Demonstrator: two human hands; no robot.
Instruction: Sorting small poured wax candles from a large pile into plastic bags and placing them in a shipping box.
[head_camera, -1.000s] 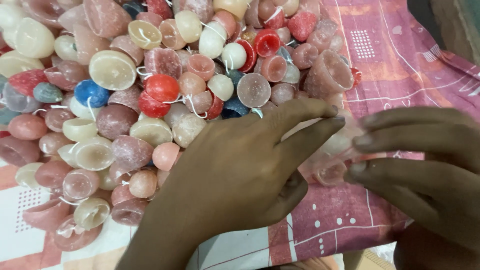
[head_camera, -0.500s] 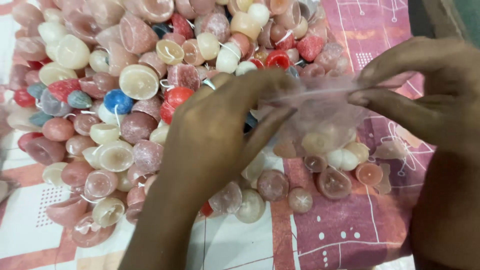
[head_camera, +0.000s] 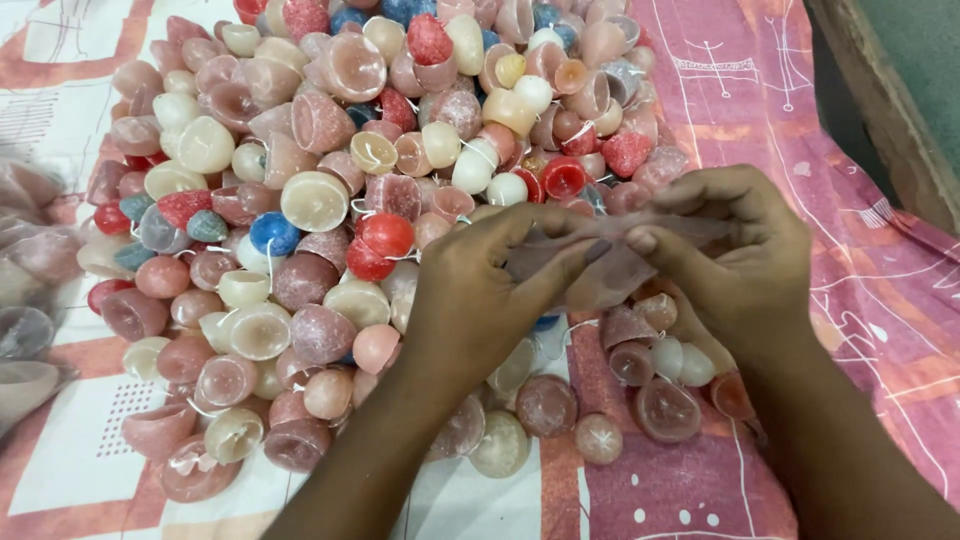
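Observation:
A big heap of small wax candles (head_camera: 330, 200) in pink, cream, red and blue, with white wicks, lies on a patterned cloth (head_camera: 850, 260). Above the heap's right part, my left hand (head_camera: 480, 290) and my right hand (head_camera: 740, 260) both pinch a thin clear plastic bag (head_camera: 600, 260) stretched between their fingertips. Several loose candles (head_camera: 650, 390) lie just below the bag and my hands. I cannot tell whether anything is inside the bag.
At the left edge lie clear bags filled with candles (head_camera: 25, 300). A dark wooden edge (head_camera: 880, 90) runs along the top right, beside the pink and white cloth.
My hands have lifted off the heap and come together, drawing the clear bag taut between them. The view has shifted so the heap sits further up and left.

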